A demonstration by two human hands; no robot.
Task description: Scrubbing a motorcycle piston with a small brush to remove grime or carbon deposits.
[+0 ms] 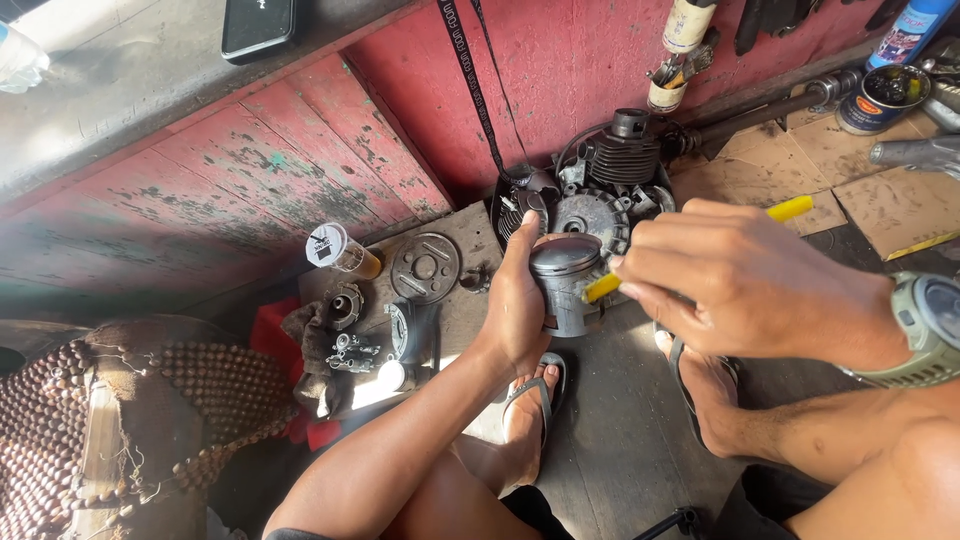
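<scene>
Metal piston (566, 285), rigid, weighty and likely oily-slick, sits clasped around its skirt by the left hand (518, 305), while the right hand (745, 290) pinches a yellow-handled tool (790, 209) against its crown.

A small jar (340, 250) lies on its side at left of the parts, amber body, white lid with a dark square label. Far left on the shelf lies a black phone (258, 26), screen dark. At far right stands a blue spray can (912, 30) with a red and white label, and just below it a round blue tin (876, 100), open. A cream bottle (688, 24) hangs at far centre, above a small pale cup (667, 92).
</scene>
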